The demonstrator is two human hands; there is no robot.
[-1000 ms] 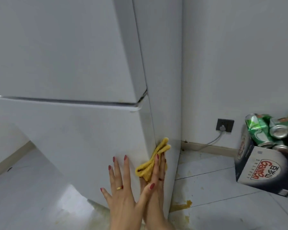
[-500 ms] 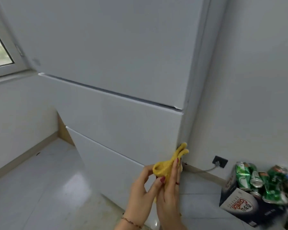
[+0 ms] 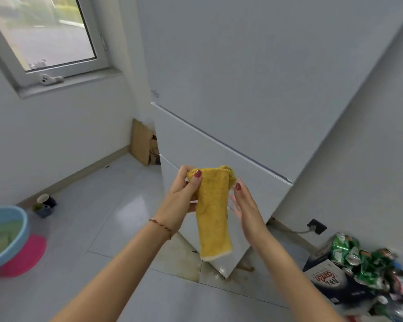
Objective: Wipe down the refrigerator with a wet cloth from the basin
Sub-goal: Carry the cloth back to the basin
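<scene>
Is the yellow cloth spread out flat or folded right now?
Folded, not spread. The yellow cloth hangs as a long narrow strip, layers bunched at the top where the left hand pinches it; the right hand touches its edge.

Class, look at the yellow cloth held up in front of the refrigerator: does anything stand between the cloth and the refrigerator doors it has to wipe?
Nothing visible does. The left hand grips the yellow cloth at its top, and only open air separates it from the refrigerator doors behind it.

A red "GainCan" logo stands upside down on the cardboard box (image 3: 328, 278)
</scene>
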